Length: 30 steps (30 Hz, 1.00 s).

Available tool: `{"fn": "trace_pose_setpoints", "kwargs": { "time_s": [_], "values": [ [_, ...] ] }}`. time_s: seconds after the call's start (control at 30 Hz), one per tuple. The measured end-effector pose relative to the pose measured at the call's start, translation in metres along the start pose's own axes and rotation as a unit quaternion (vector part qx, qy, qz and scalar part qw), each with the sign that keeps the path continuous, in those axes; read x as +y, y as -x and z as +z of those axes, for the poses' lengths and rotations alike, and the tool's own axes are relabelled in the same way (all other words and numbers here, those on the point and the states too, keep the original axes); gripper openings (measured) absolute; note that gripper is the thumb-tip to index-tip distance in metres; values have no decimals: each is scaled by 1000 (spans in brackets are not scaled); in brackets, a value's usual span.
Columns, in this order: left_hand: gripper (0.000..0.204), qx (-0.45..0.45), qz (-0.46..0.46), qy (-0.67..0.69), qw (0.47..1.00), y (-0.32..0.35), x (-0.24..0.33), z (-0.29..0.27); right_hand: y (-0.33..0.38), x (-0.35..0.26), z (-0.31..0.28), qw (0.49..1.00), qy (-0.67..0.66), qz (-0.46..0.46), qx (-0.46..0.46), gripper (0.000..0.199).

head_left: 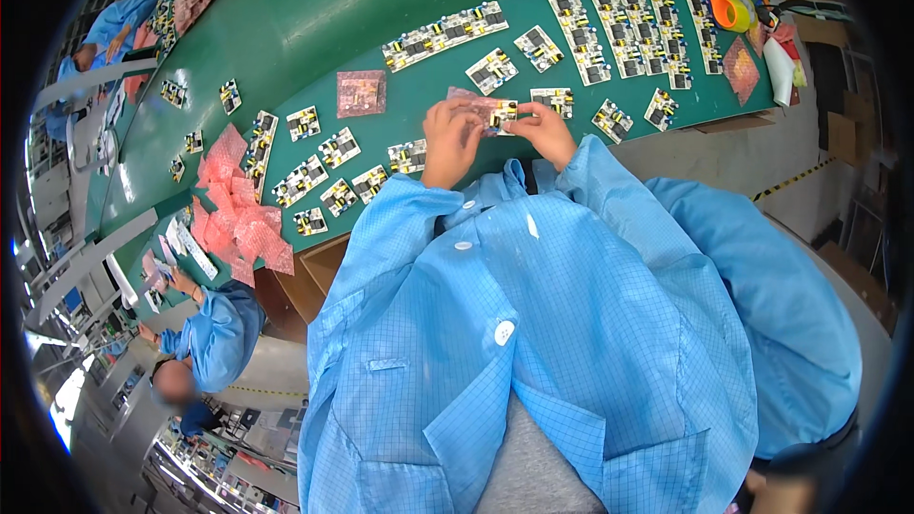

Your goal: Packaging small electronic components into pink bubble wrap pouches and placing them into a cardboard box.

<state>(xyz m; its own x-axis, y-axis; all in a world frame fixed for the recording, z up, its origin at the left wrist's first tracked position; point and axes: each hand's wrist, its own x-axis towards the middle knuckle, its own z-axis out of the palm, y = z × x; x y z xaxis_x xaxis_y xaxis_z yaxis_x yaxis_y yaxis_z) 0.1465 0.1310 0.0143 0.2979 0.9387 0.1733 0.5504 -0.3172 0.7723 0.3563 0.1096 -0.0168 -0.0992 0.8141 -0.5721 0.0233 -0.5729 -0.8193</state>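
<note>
Close to the table's near edge, my left hand (449,141) is closed around a pink bubble-wrap bag (465,95). A small circuit board (503,115) with yellow and black parts sticks out of the bag's right side, at least partly. My right hand (549,135) pinches this board's right end between thumb and fingers. How far the board sits inside the bag is hidden by my left fingers. Just beyond my right hand lies another circuit board (554,101). A board strip (407,157) lies left of my left wrist. Farther left is a bagged board (362,93).
Several board panels (576,29) stand in columns at the right, near an orange tape dispenser (726,8). Pink bubble bags (238,219) are heaped on the green table (324,29) at left. A co-worker in blue (224,333) works at left; another blue sleeve (771,295) is close at my right.
</note>
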Motion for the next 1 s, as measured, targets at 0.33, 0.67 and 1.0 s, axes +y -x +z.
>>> {"fn": "trace_pose_setpoints", "kwargs": {
  "time_s": [0.33, 0.67, 1.0],
  "values": [
    [12, 74, -29, -5, 997, 9, 1, -7, -8, -17, 21, 999, -17, -28, -23, 50],
    [9, 140, -117, 9, 983, 21, -9, -33, -11, -42, 27, 998, 57, 0, -24, 46],
    [9, 118, -145, -31, 982, 19, 11, -44, -3, -69, 49, 974, 179, -48, -126, 48]
  ]
}}
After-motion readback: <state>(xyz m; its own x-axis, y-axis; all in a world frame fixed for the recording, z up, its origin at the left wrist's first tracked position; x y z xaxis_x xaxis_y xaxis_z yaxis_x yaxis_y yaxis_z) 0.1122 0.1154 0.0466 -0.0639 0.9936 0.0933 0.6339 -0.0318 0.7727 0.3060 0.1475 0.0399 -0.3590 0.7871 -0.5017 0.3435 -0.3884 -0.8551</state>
